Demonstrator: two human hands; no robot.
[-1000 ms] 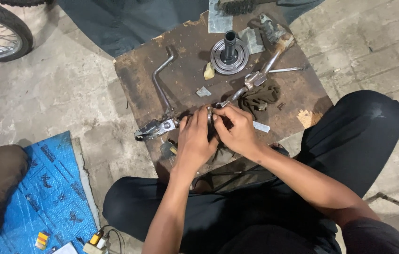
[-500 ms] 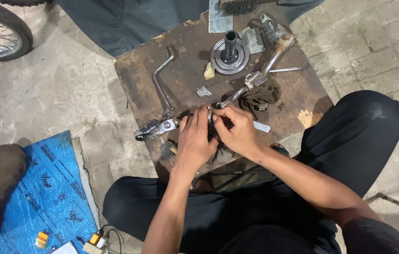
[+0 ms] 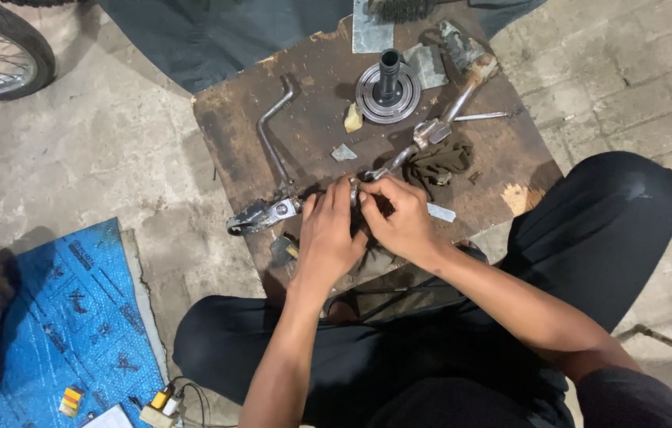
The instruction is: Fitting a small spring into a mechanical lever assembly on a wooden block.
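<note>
Between the left hand (image 3: 328,238) and right hand (image 3: 403,218), both seemingly pinching it, sits a small metal ring (image 3: 354,190).

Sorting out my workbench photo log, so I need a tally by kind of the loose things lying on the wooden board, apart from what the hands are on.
Bent metal lever: 1
Round flanged hub with upright shaft: 1
Long crank arm: 1
Dark rag: 1
Thin metal rod: 1
Small flat scraps: 3
Total: 8
</note>
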